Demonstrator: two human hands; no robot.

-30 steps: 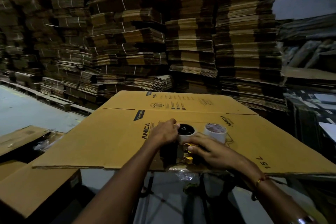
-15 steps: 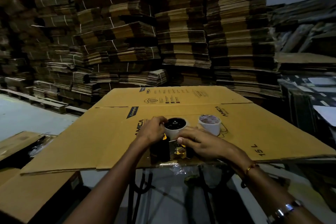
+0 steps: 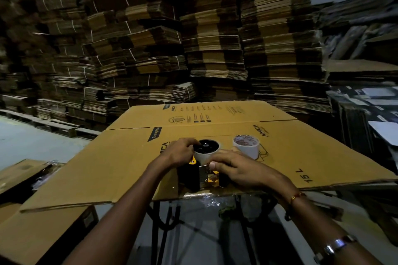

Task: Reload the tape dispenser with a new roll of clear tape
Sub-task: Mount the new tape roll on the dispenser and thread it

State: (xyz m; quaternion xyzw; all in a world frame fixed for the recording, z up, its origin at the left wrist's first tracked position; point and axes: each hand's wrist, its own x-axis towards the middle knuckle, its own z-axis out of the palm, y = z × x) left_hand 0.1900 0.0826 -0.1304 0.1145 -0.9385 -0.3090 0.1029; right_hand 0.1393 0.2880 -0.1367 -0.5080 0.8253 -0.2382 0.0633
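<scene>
Cardboard stacks (image 3: 215, 38) fill the background wall; dim light throughout. A flattened carton (image 3: 301, 157) covers the tabletop and serves as the work surface. Near its front edge lies the dispenser (image 3: 204, 175), black handle and yellow frame, on its side. A roll (image 3: 206, 151) sits on its hub at the far end; a second roll (image 3: 246, 146) stands just beside it to the right, apart from the dispenser, untouched. I cannot tell from here which roll is new. Risks, as I judge them: the dispenser lies close to the carton's front edge, so a hard push could slide it off; the roll may be seated crooked on the hub, and the tape end could stick to itself; fingers are near the cutter plate. Left hand (image 3: 180, 153): fingers curled round the mounted roll's left rim, gripping it. Right hand (image 3: 237, 170): fingers curled over the dispenser frame, thumb pressing at the metal plate, holding it down.
</scene>
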